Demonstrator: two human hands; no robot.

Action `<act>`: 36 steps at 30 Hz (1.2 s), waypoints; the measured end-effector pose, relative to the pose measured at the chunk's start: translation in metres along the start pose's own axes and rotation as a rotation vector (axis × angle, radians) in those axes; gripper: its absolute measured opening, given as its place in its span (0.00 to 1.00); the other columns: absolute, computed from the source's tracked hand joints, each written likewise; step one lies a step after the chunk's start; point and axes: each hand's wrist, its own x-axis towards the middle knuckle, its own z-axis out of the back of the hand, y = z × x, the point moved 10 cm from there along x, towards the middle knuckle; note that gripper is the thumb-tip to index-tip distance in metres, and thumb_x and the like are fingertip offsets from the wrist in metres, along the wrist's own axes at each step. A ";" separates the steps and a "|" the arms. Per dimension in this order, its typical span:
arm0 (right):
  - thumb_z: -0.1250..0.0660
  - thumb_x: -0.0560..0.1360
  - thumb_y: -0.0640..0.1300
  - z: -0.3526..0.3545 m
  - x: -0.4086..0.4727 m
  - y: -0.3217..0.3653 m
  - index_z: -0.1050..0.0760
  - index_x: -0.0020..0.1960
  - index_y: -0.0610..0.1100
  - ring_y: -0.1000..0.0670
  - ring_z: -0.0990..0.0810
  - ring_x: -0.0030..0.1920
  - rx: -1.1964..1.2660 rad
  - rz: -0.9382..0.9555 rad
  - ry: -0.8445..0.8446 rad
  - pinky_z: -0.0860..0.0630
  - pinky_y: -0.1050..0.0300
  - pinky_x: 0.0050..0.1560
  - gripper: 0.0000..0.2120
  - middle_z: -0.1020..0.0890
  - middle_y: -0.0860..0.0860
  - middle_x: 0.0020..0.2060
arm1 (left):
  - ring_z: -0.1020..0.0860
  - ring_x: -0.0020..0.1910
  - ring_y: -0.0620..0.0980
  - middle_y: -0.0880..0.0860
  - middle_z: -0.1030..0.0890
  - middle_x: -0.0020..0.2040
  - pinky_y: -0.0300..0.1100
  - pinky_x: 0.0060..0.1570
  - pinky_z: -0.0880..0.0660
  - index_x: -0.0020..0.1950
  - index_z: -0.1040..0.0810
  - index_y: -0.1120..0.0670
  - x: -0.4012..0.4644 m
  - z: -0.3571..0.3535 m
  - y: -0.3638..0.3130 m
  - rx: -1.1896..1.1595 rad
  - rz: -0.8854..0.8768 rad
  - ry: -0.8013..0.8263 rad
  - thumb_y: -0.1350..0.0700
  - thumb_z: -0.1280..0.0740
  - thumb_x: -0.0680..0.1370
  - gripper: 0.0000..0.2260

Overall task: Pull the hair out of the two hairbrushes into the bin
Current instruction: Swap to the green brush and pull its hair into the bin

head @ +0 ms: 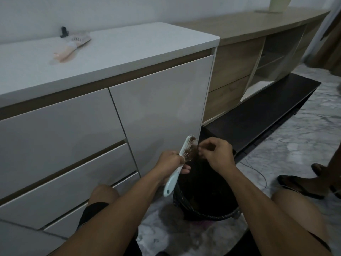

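Observation:
My left hand [170, 161] grips a light blue hairbrush [175, 177] by its neck, bristles facing right, handle pointing down. A clump of brown hair [191, 148] is tangled in its bristles. My right hand [215, 154] pinches that hair with thumb and fingertips at the brush head. Both hands hover above a black-lined bin [208, 202] on the floor between my knees. A second, pink hairbrush [71, 48] lies on the white cabinet top [129, 47] at the far left.
White cabinet drawers [64, 145] stand close on the left. A low wooden shelf unit [249, 67] and a dark platform [258, 115] run to the right. Another person's sandalled feet [302, 183] stand on the marble floor at the right. A small black object [64, 31] sits by the wall.

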 end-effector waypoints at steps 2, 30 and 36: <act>0.27 0.72 0.35 0.006 0.004 -0.005 0.18 0.45 0.46 0.51 0.15 0.39 0.028 -0.017 -0.032 0.16 0.50 0.47 0.07 0.15 0.50 0.38 | 0.18 0.29 0.53 0.68 0.23 0.39 0.40 0.27 0.20 0.47 0.25 0.71 0.002 0.003 0.001 -0.012 -0.003 -0.011 0.75 0.40 0.73 0.07; 0.21 0.66 0.43 -0.017 -0.008 0.019 0.21 0.59 0.50 0.52 0.23 0.58 -0.155 0.161 0.125 0.26 0.58 0.58 0.23 0.21 0.51 0.57 | 0.20 0.28 0.52 0.63 0.21 0.34 0.41 0.28 0.23 0.36 0.25 0.61 -0.006 0.002 -0.017 0.082 -0.134 -0.073 0.72 0.35 0.72 0.08; 0.22 0.68 0.42 -0.014 -0.006 0.026 0.14 0.49 0.48 0.50 0.23 0.60 -0.314 0.280 0.004 0.26 0.52 0.62 0.11 0.18 0.51 0.55 | 0.19 0.31 0.53 0.61 0.20 0.35 0.43 0.32 0.20 0.37 0.24 0.61 -0.003 0.001 -0.019 0.098 -0.144 -0.068 0.72 0.37 0.72 0.08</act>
